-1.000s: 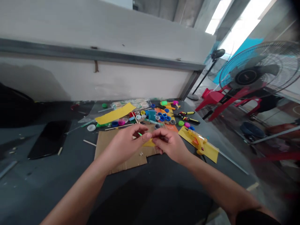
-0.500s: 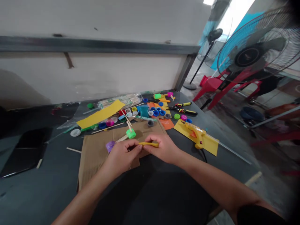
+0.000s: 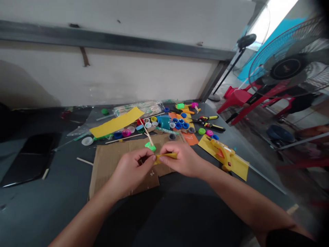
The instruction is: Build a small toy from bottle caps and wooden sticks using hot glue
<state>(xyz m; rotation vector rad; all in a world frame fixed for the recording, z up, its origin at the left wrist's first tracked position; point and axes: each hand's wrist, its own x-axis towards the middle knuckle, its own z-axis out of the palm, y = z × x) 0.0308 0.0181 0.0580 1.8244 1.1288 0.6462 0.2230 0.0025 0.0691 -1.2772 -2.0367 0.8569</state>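
Between the fingers of both hands is a small folded strip of yellow paper or foam (image 3: 169, 155). My left hand (image 3: 134, 168) pinches its left end between thumb and forefinger. My right hand (image 3: 185, 160) grips the other end, thumb in front and fingers curled behind. Just beyond the fingertips lies a bright green bottle cap (image 3: 150, 147) with thin wooden sticks (image 3: 148, 132) standing up from it. Both hands hover over a brown cardboard sheet (image 3: 109, 164) on the dark table.
Many coloured bottle caps (image 3: 178, 126), a long yellow strip (image 3: 117, 122) and bagged sticks (image 3: 138, 109) lie behind the cardboard. To the right are pliers (image 3: 212, 127) and a yellow glue gun (image 3: 223, 154). A black phone (image 3: 28, 159) lies left; a fan (image 3: 288, 67) stands right.
The view has shifted, so the table things appear farther right. The yellow strip has turned and shows more of its flat face. My left hand now covers where the purple cap was seen.
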